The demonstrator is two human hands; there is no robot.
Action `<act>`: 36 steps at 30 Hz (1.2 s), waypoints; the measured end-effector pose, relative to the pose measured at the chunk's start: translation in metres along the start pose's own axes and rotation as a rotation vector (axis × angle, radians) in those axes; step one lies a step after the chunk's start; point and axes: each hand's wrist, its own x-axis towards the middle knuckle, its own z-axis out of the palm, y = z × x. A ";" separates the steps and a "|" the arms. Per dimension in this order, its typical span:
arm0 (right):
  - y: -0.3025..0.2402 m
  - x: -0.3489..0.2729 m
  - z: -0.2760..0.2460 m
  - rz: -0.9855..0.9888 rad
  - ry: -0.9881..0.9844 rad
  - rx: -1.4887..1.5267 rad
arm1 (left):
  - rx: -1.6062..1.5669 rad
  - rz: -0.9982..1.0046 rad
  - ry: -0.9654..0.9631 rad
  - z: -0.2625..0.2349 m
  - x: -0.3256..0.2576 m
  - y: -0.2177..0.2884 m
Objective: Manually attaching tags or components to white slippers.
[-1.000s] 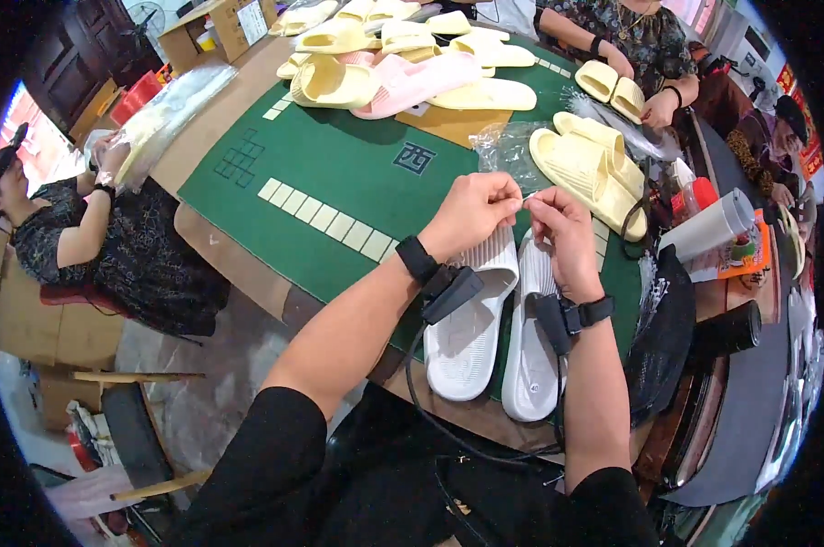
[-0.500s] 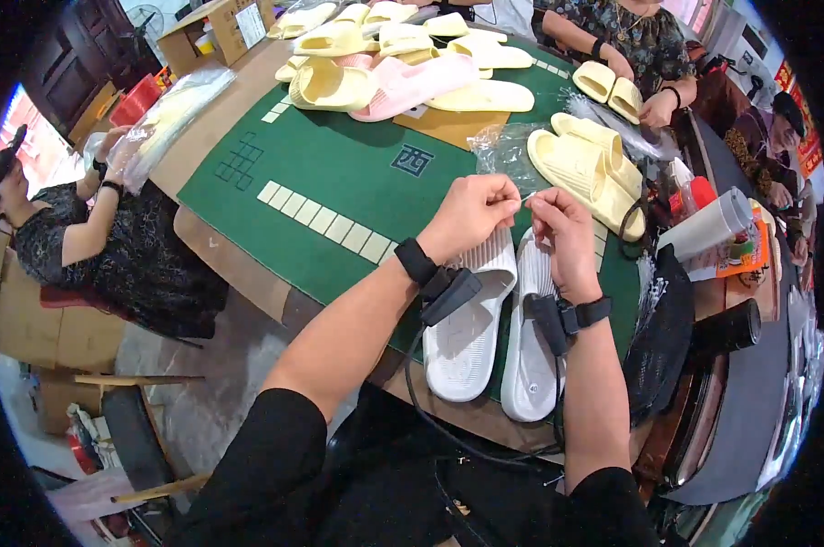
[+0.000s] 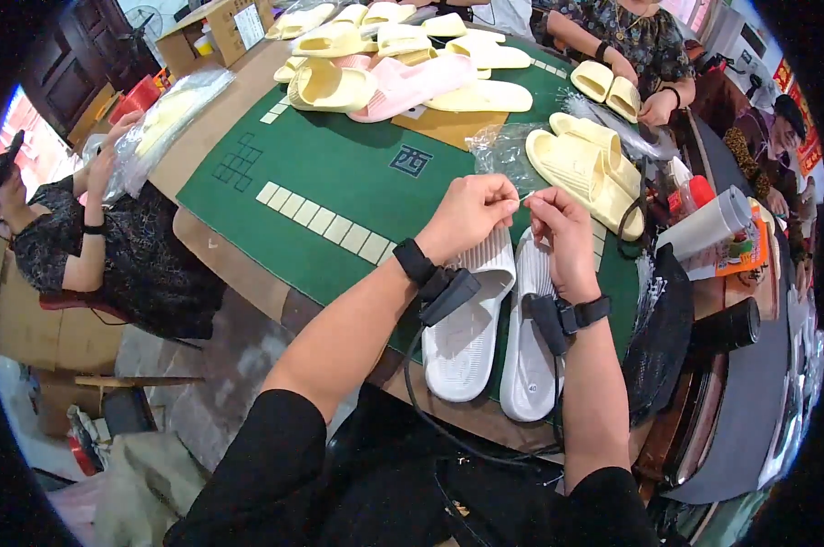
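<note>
My left hand (image 3: 471, 214) and my right hand (image 3: 563, 235) are close together over the front ends of a pair of white slippers. Both are closed in a pinch, fingertips almost meeting. Between them is a thin white strand (image 3: 523, 198), too small to make out fully. Below my hands the left white slipper (image 3: 458, 360) and the right white slipper (image 3: 527, 390) lie side by side, toes pointing away from me; my hands and wrists partly cover them. Just beyond my right hand sits a pair of pale yellow slippers (image 3: 567, 164), beside a clear plastic bag (image 3: 501, 150).
Yellow slippers (image 3: 332, 87) and a pink slipper (image 3: 412, 87) are piled at the back of the green mat (image 3: 348, 164). At right stand a white tumbler (image 3: 708, 223), a black cylinder (image 3: 736, 324) and a black mesh bag (image 3: 654, 351). Co-workers (image 3: 70, 219) sit left and far right.
My hands stay almost where they were, still pinched together. At the left, the co-worker's arm has shifted at the bagged slippers, and a greenish cloth has come into view at the lower left.
</note>
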 end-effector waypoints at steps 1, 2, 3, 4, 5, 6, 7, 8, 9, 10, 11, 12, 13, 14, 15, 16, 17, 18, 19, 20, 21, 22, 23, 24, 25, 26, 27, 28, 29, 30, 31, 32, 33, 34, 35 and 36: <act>0.001 0.001 -0.001 0.000 0.000 0.000 | 0.000 0.000 0.000 0.000 0.000 0.000; 0.003 0.001 -0.002 -0.009 -0.005 0.000 | 0.002 0.008 0.001 0.000 0.000 0.001; 0.003 0.002 -0.002 -0.017 -0.010 0.000 | 0.004 0.015 0.002 0.000 0.000 0.001; 0.001 0.000 0.000 -0.017 -0.011 0.000 | 0.005 0.015 0.003 0.000 -0.001 0.001; -0.004 -0.002 0.002 0.039 -0.018 -0.001 | 0.011 0.016 0.007 -0.001 -0.001 0.001; -0.006 -0.003 0.004 0.095 -0.025 -0.002 | 0.017 0.017 0.011 -0.002 -0.001 0.000; -0.006 -0.003 0.003 0.095 -0.023 -0.002 | 0.016 0.017 0.010 -0.001 -0.001 0.000; -0.005 -0.002 0.001 0.098 -0.032 -0.012 | 0.007 0.019 0.010 -0.001 0.000 -0.001; -0.004 -0.001 0.000 0.102 -0.041 -0.022 | -0.002 0.021 0.010 0.000 0.000 -0.002; -0.003 -0.001 -0.001 0.101 -0.041 -0.022 | -0.002 0.021 0.009 0.000 0.000 -0.001; -0.002 -0.001 -0.001 0.081 -0.041 -0.014 | -0.004 0.021 0.014 0.001 -0.001 -0.001; -0.001 -0.001 -0.001 0.061 -0.041 -0.006 | -0.006 0.021 0.019 0.001 -0.001 -0.001; -0.001 -0.001 0.000 0.060 -0.042 -0.005 | -0.005 0.021 0.019 0.001 -0.001 -0.001; -0.001 -0.001 0.001 0.026 -0.025 -0.007 | 0.003 0.017 0.015 0.000 -0.001 -0.001; -0.001 -0.001 0.001 -0.009 -0.008 -0.008 | 0.012 0.013 0.012 0.000 0.000 0.000; 0.000 0.000 0.001 -0.009 -0.007 -0.009 | 0.011 0.013 0.010 0.000 0.000 0.000; 0.002 0.000 0.000 -0.021 -0.004 0.012 | 0.009 0.013 0.010 0.000 0.000 0.000; 0.002 0.001 0.000 -0.033 -0.002 0.032 | 0.006 0.012 0.010 0.001 0.000 0.000; 0.002 0.001 0.000 -0.033 -0.002 0.032 | 0.006 0.012 0.010 0.001 0.000 0.000; 0.002 0.001 -0.001 -0.035 -0.006 0.022 | 0.007 0.008 0.013 0.001 0.000 -0.001; 0.002 0.001 -0.001 -0.038 -0.010 0.011 | 0.008 0.005 0.016 0.001 0.000 -0.001; 0.000 0.000 0.000 -0.038 -0.011 0.011 | 0.008 0.005 0.017 0.001 0.000 -0.001; -0.003 -0.001 0.001 0.005 -0.012 0.002 | -0.010 0.006 0.016 0.001 -0.001 -0.001; -0.004 -0.002 0.002 0.047 -0.012 -0.007 | -0.028 0.008 0.016 0.000 -0.001 -0.001; -0.004 -0.002 0.001 0.047 -0.012 -0.008 | -0.028 0.008 0.016 0.000 -0.001 -0.001; -0.004 -0.002 0.000 0.065 -0.035 -0.010 | -0.006 0.012 0.015 0.000 0.000 -0.002; -0.003 -0.002 0.000 0.083 -0.057 -0.013 | 0.016 0.016 0.014 0.000 0.000 -0.003; -0.003 -0.001 0.000 0.083 -0.056 -0.013 | 0.016 0.017 0.013 0.000 0.000 -0.002; -0.002 -0.001 -0.001 0.085 -0.055 -0.013 | 0.006 0.008 0.013 0.000 0.000 -0.002; -0.002 -0.001 -0.001 0.086 -0.053 -0.012 | -0.003 -0.001 0.012 0.000 0.000 -0.001; -0.003 -0.001 0.000 0.086 -0.053 -0.012 | -0.003 -0.002 0.013 0.000 0.000 -0.001; -0.004 -0.002 0.001 0.079 -0.054 -0.011 | 0.010 -0.002 0.013 -0.001 0.000 0.000; -0.004 -0.002 0.002 0.071 -0.055 -0.010 | 0.022 -0.001 0.013 -0.001 -0.001 0.000; -0.003 -0.001 0.001 0.071 -0.054 -0.010 | 0.022 -0.001 0.012 0.000 -0.001 0.000; -0.001 0.000 0.001 0.029 -0.025 -0.013 | 0.005 0.004 0.017 0.000 -0.001 -0.001; 0.000 0.001 0.001 -0.013 0.005 -0.017 | -0.012 0.008 0.021 0.001 -0.001 -0.001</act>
